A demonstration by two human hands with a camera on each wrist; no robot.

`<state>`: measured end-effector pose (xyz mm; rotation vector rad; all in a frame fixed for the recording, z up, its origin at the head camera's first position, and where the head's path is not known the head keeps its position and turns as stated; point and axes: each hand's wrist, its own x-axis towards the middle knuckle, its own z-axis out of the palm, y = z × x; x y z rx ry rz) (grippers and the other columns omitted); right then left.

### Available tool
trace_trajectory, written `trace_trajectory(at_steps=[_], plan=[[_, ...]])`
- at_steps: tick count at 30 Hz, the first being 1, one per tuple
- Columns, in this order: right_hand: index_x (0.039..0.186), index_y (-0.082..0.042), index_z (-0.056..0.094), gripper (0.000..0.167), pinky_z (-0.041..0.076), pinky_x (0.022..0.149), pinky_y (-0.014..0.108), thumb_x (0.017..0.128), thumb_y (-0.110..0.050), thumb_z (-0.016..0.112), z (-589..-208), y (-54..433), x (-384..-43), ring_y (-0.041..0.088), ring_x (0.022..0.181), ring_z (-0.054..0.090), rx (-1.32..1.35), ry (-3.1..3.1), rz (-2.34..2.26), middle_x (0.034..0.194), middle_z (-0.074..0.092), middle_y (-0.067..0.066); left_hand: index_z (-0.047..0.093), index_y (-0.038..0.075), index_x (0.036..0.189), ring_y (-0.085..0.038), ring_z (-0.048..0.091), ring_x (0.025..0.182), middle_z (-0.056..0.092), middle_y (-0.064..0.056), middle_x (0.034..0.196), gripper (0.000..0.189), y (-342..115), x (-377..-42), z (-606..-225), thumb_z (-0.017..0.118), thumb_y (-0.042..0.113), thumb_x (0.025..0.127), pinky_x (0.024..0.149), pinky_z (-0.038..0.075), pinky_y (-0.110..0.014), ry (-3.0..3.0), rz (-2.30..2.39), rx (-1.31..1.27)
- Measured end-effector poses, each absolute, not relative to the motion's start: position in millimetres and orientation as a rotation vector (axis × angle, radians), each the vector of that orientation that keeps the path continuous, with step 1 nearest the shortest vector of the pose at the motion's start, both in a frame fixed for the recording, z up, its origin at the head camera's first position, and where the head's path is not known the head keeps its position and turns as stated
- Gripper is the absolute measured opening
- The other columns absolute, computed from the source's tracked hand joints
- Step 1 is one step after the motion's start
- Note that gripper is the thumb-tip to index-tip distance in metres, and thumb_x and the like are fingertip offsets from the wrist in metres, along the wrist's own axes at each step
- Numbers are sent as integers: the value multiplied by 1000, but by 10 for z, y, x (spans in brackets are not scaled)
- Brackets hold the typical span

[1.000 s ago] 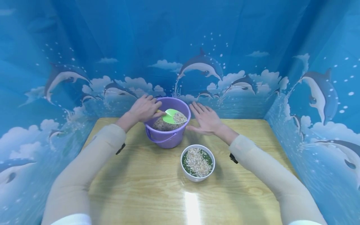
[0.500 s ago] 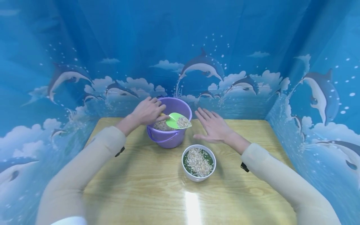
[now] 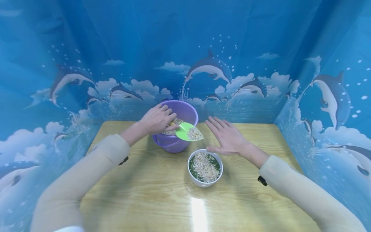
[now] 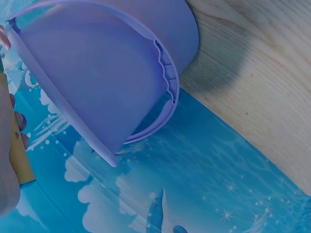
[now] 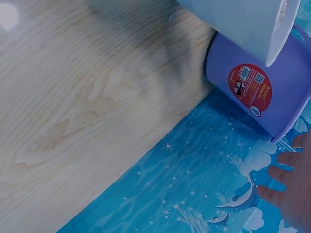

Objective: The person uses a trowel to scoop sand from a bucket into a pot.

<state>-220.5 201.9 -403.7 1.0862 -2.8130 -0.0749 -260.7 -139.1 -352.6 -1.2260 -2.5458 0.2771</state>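
My left hand grips the yellow handle of a small trowel, fingers curled round it in the left wrist view. Its green blade carries pale gravel-like bits at the pointed end and overlaps the front right rim of a purple bucket in the head view. More of the bits lie inside the bucket, partly hidden by my hand. Nearer to me stands a white bowl, pale bits spread over a dark green surface inside. Fingers straight and holding nothing, my right hand hovers behind and right of the bowl.
Both vessels stand on a light wooden table, the bucket close to its back edge. A blue dolphin-print curtain encloses the back and both sides. The bucket's handle hangs down its side.
The trowel with its load has come from over the inside of the bucket forward and right, past the rim. My right hand has moved right and toward me, away from the bucket.
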Motion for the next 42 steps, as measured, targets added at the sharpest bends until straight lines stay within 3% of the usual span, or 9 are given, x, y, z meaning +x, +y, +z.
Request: trace_trajectory(at_steps=[7, 10, 13, 16, 23, 27, 35, 42], plan=[[167, -5, 22, 111, 32, 126, 62, 90, -77, 57, -4037, 2067, -2063, 42, 159, 32, 1136, -2767, -73, 174, 24, 20, 67, 11, 99, -26, 66, 84, 72, -7, 91, 52, -1300, -2508, -3556, 53, 61, 104, 81, 56, -41, -2462, 278, -1266], [166, -3, 23, 113, 33, 125, 62, 91, -82, 51, -4060, 2097, -2008, 43, 159, 32, 1190, -2738, -65, 173, 26, 21, 69, 10, 103, -25, 67, 86, 74, -8, 94, 53, -1261, -2465, -3570, 53, 61, 104, 81, 57, -40, -2465, 273, -1275], [167, -3, 22, 118, 33, 126, 62, 90, -91, 37, -4086, 2132, -1956, 43, 159, 32, 1225, -2705, -52, 173, 26, 22, 71, 10, 111, -26, 69, 91, 77, -10, 100, 56, -1220, -2420, -3586, 52, 62, 104, 84, 58, -41, -2473, 269, -1278], [166, -3, 23, 121, 32, 126, 63, 88, -94, 36, -4123, 2179, -1913, 43, 159, 33, 1233, -2683, -36, 173, 27, 21, 71, 10, 113, -26, 70, 92, 77, -10, 102, 57, -1184, -2371, -3604, 52, 63, 104, 83, 58, -41, -2476, 266, -1281], [166, -3, 25, 121, 30, 126, 64, 83, -84, 61, -4232, 2260, -1814, 44, 158, 33, 1225, -2698, -65, 173, 26, 22, 69, 13, 110, -25, 70, 93, 77, -7, 103, 57, -1127, -2279, -3654, 48, 65, 104, 82, 57, -39, -2478, 283, -1285], [166, -3, 25, 121, 30, 126, 64, 82, -83, 63, -4305, 2272, -1777, 44, 159, 32, 1221, -2705, -83, 173, 27, 22, 69, 14, 111, -26, 72, 97, 77, -8, 108, 56, -1095, -2239, -3679, 49, 66, 104, 85, 59, -40, -2482, 275, -1290], [165, -4, 27, 121, 34, 124, 64, 83, -88, 56, -4443, 2255, -1722, 43, 157, 36, 1231, -2701, -101, 172, 29, 22, 70, 14, 112, -27, 72, 103, 77, -9, 110, 58, -1050, -2173, -3730, 49, 67, 103, 91, 59, -41, -2477, 315, -1284], [165, -5, 30, 118, 35, 123, 64, 88, -94, 36, -4568, 2252, -1674, 42, 157, 38, 1238, -2708, -78, 169, 35, 22, 71, 13, 121, -30, 72, 109, 77, -11, 114, 61, -1017, -2134, -3775, 48, 67, 104, 100, 58, -46, -2475, 335, -1293]])
